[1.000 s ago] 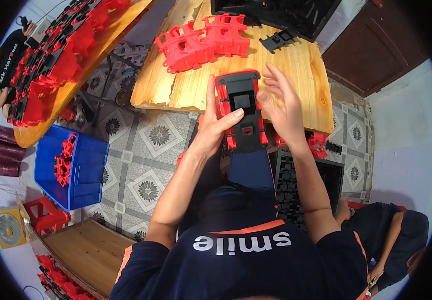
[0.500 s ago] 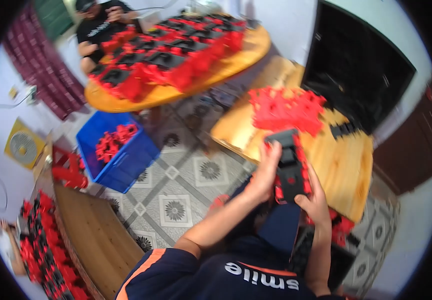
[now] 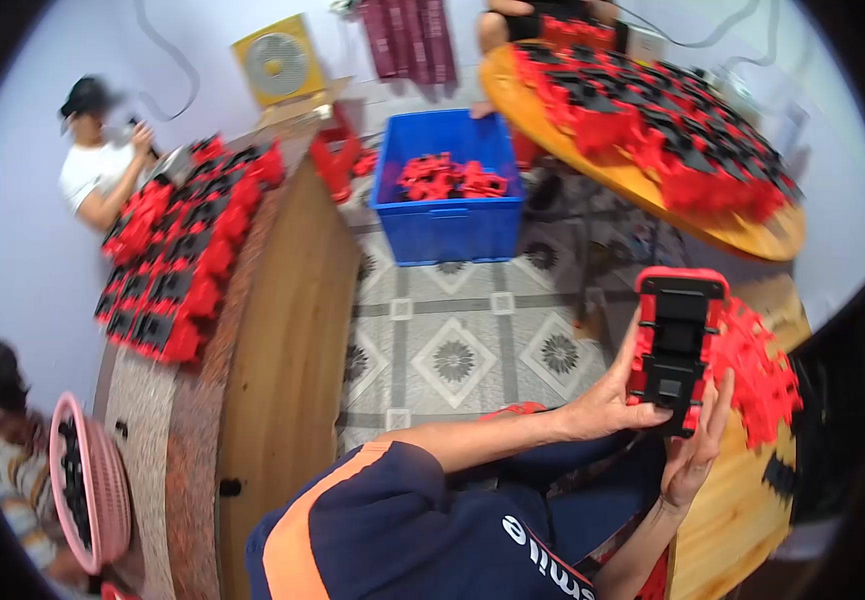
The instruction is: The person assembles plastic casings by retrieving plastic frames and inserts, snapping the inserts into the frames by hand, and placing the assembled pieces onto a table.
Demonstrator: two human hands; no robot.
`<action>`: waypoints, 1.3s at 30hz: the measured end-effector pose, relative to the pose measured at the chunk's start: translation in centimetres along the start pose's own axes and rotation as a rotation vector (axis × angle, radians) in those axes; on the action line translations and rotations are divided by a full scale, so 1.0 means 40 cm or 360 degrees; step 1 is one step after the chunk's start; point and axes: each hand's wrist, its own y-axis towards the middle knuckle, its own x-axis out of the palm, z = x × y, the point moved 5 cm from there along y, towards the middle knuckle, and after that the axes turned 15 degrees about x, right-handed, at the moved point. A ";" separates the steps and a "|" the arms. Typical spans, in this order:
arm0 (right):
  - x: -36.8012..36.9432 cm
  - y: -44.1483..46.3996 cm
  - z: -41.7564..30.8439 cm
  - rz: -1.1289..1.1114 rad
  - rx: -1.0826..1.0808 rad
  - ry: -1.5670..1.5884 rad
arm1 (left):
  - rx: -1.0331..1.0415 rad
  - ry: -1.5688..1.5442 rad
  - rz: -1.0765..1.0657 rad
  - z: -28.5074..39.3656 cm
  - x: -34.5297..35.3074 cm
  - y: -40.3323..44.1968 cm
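Note:
My left hand (image 3: 608,402) is closed around the lower left side of a red-and-black plastic part (image 3: 681,345), its thumb across the bottom end. The part is long and rectangular, with a black recessed middle and red rims, and is held up with its long side upright. My right hand (image 3: 695,460) is beside its lower right edge, fingers stretched upward; whether they touch it is unclear. Just behind, a pile of red plastic pieces (image 3: 758,375) lies on a wooden table (image 3: 728,540). A small black piece (image 3: 780,475) rests near that table's right side.
A blue crate (image 3: 448,225) holding red pieces stands on the tiled floor. Red-and-black parts (image 3: 188,245) cover a stone-edged counter at left; more (image 3: 668,125) fill the oval table (image 3: 593,175). One person (image 3: 103,165) stands behind the counter, another (image 3: 13,440) near a pink basket (image 3: 113,490).
My view has swung left, bringing the counter, its people and the crate further in. The part has tipped more upright. My right hand's fingers have loosened from it; my left still holds it.

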 end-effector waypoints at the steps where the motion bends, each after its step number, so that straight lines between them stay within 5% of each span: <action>1: 0.031 0.016 -0.005 -0.0022 -0.0183 -0.0091 | 0.0153 0.0237 0.0077 0.031 -0.050 0.005; 6: 0.028 0.032 0.157 0.0081 0.0399 -0.0307 | 0.0756 0.0617 0.1006 0.238 -0.388 0.092; 9: 0.022 -0.007 0.266 0.0104 0.0726 -0.0330 | 0.1300 0.0955 0.1181 0.412 -0.574 0.252; 13: 0.004 -0.076 0.372 0.0122 0.1009 -0.0675 | 0.1564 0.1342 0.1174 0.560 -0.839 0.597; 15: 0.003 -0.094 0.394 0.0191 0.0989 -0.0731 | 0.1105 0.1668 0.1594 0.560 -1.031 0.796; 17: 0.002 -0.094 0.412 0.0180 0.1002 -0.0832 | 0.0999 0.1564 0.1472 0.531 -1.150 0.975; 20: -0.019 -0.093 0.437 0.0323 0.1198 -0.0869 | 0.0289 0.0921 0.1264 0.419 -1.341 1.229; 25: -0.058 -0.067 0.451 0.0562 0.1380 -0.0923 | -0.0659 0.0813 0.0223 0.230 -1.317 1.408; 27: -0.083 -0.066 0.455 0.0607 0.1435 -0.0943 | -0.0956 0.0695 0.0159 0.172 -1.295 1.433; 32: -0.099 -0.044 0.448 0.0663 0.1506 -0.1035 | -0.0774 0.1279 -0.0102 0.140 -1.278 1.502; 37: -0.107 -0.085 0.459 0.0528 0.1361 -0.1245 | -0.0868 0.1077 0.0484 0.183 -1.387 1.475; 39: -0.092 -0.085 0.423 0.0459 0.1315 -0.1353 | -0.0558 0.1121 0.0408 0.246 -1.474 1.477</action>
